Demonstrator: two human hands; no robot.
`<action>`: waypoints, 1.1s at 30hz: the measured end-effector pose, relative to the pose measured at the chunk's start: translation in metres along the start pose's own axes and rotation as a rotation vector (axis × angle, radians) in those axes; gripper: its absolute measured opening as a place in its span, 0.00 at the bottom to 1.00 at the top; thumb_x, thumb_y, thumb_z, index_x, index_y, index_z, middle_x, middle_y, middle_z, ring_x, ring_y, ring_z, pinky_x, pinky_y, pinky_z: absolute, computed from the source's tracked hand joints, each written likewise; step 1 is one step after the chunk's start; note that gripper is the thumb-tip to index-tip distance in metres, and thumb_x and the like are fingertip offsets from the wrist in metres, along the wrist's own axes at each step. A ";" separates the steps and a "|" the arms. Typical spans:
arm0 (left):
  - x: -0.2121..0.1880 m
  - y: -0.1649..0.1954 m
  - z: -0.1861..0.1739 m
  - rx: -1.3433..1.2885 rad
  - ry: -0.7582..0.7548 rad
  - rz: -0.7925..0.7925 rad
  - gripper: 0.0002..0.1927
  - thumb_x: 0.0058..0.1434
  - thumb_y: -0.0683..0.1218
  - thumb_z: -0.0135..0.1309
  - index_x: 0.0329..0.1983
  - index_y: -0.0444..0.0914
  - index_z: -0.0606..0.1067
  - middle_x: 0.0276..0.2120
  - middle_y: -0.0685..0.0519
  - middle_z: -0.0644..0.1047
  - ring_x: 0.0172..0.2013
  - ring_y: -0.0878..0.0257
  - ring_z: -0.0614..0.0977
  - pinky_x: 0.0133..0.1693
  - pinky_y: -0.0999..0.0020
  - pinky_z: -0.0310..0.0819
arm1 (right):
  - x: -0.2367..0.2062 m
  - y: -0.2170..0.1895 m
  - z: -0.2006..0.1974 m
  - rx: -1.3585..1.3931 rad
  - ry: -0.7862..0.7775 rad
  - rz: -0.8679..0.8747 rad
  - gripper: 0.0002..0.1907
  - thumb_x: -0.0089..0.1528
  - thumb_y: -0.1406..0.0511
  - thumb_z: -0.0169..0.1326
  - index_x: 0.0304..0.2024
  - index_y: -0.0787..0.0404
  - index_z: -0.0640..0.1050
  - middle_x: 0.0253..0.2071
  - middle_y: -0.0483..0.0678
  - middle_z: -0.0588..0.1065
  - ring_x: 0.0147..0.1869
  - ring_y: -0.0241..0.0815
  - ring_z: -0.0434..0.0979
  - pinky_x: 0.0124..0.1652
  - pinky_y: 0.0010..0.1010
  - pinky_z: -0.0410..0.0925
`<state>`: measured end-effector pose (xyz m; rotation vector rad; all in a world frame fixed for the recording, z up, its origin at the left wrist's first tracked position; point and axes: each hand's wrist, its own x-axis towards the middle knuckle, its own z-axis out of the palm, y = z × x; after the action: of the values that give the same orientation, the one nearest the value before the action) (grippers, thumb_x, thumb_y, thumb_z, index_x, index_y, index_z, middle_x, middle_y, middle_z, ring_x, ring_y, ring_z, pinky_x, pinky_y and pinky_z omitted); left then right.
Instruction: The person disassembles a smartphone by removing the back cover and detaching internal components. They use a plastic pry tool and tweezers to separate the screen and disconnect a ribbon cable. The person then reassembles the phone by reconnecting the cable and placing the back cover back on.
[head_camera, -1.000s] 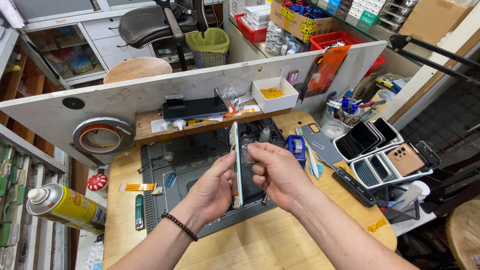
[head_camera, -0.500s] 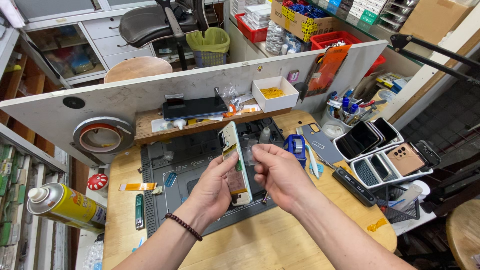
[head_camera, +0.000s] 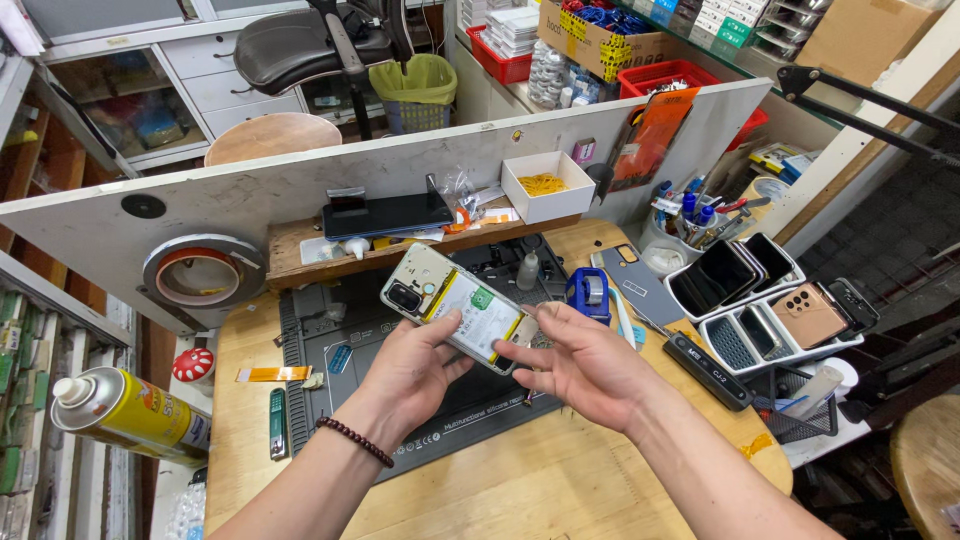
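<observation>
An opened smartphone (head_camera: 452, 305) without its back cover lies tilted in the air above a dark silicone work mat (head_camera: 330, 345); its white battery and camera module face up. My left hand (head_camera: 415, 365), with a bead bracelet on the wrist, holds the phone from below with the thumb on the battery. My right hand (head_camera: 580, 365) pinches the phone's lower right corner with thumb and forefinger.
A yellow spray can (head_camera: 125, 415) lies at the left edge. A blue tape dispenser (head_camera: 590, 293) stands right of the mat. A wire rack of phones (head_camera: 765, 300) sits at right, a white box (head_camera: 548, 187) and a dark phone (head_camera: 388, 214) on the back shelf.
The phone was held on edge, nearly upright; both hands have turned it flat so its open inside faces up, tilted toward the left.
</observation>
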<state>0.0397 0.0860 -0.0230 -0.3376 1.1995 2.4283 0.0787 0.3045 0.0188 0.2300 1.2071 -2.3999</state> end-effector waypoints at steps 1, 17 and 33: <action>0.000 0.001 0.000 0.032 0.013 -0.006 0.17 0.64 0.44 0.55 0.56 0.43 0.68 0.50 0.54 0.79 0.50 0.58 0.81 0.49 0.53 0.72 | 0.002 -0.001 -0.001 0.026 -0.027 -0.003 0.06 0.67 0.61 0.48 0.43 0.55 0.71 0.53 0.50 0.75 0.59 0.54 0.78 0.44 0.39 0.75; 0.016 0.023 -0.028 0.372 -0.038 -0.239 0.15 0.66 0.49 0.53 0.49 0.35 0.77 0.45 0.47 0.84 0.46 0.56 0.84 0.51 0.55 0.77 | 0.015 0.007 -0.042 -0.123 0.236 -0.090 0.06 0.66 0.64 0.55 0.40 0.59 0.75 0.34 0.42 0.75 0.37 0.34 0.75 0.40 0.30 0.72; 0.008 0.016 -0.015 -0.120 -0.109 -0.104 0.17 0.63 0.44 0.56 0.54 0.35 0.74 0.49 0.46 0.80 0.51 0.55 0.80 0.56 0.55 0.74 | 0.018 -0.008 -0.030 0.238 0.354 -0.028 0.07 0.65 0.60 0.51 0.41 0.54 0.73 0.48 0.47 0.78 0.60 0.46 0.73 0.56 0.48 0.67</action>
<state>0.0261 0.0674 -0.0242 -0.2907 0.9692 2.4005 0.0581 0.3271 0.0002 0.7436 1.0660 -2.5995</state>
